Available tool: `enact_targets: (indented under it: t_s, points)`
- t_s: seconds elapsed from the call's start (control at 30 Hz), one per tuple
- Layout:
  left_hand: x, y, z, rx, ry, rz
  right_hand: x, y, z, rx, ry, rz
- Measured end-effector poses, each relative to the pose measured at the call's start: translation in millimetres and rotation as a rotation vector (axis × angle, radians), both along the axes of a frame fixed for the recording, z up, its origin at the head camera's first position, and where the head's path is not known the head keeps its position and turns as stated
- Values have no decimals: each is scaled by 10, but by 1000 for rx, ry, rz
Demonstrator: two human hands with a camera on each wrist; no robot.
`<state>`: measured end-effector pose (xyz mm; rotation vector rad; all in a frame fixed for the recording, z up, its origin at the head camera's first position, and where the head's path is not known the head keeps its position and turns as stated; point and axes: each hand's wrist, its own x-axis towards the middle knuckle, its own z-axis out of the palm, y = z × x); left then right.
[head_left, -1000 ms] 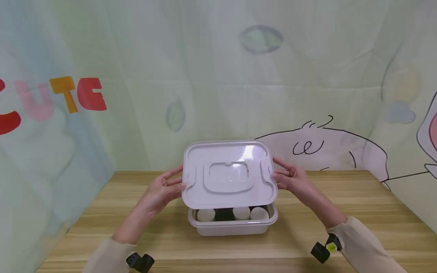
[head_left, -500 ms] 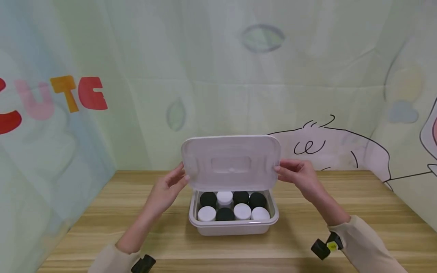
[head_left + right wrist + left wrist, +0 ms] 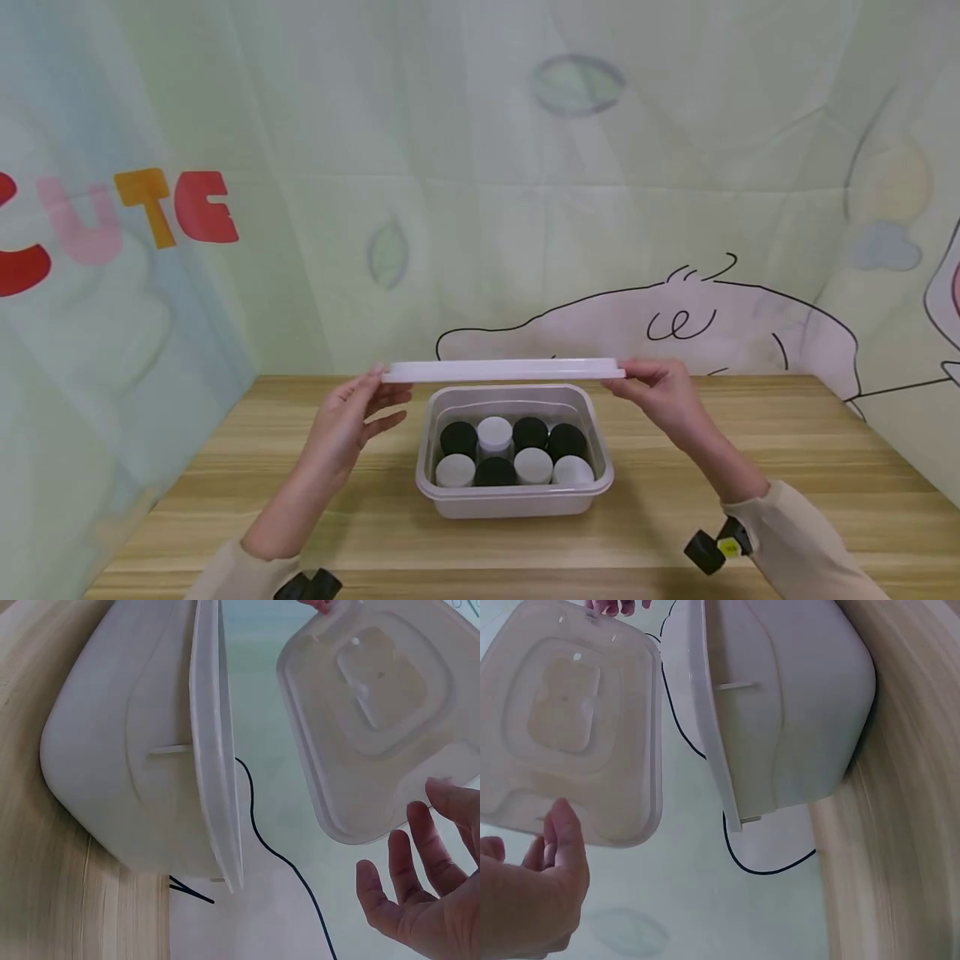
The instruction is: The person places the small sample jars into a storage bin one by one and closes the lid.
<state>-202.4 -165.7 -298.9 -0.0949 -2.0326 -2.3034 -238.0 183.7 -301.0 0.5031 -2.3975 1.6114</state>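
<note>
A white plastic lid [image 3: 501,371] is held nearly level, seen edge-on in the head view, above the back rim of a white plastic box [image 3: 517,502]. My left hand [image 3: 341,425] pinches the lid's left end between thumb and fingers. At the right end, my right hand [image 3: 663,398] pinches it too. Inside the box stand several round containers in two rows, some with white caps [image 3: 455,471], some with black caps [image 3: 495,472]. Both wrist views show the raised panel of the lid [image 3: 562,712] and the side of the box [image 3: 120,750].
The box rests on a wood-grain table [image 3: 480,554]. Behind the table hangs a printed curtain [image 3: 480,167] with cartoon drawings and letters. Each sleeve carries a small black device, the right one [image 3: 705,552] with a yellow label.
The lid, first tilted over the box with its top face showing, swings up to show its underside, then lies edge-on above the back rim. More of the box's inside is uncovered.
</note>
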Motion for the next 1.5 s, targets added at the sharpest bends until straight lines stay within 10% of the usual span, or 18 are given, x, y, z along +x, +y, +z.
enact_targets:
  t_s: [0.47, 1.5]
  points:
    - [-93, -27, -199, -235, -41, -68, 17, -41, -130, 5, -148, 42]
    - [-189, 140, -452, -809, 139, 27, -59, -81, -351, 341, 43, 6]
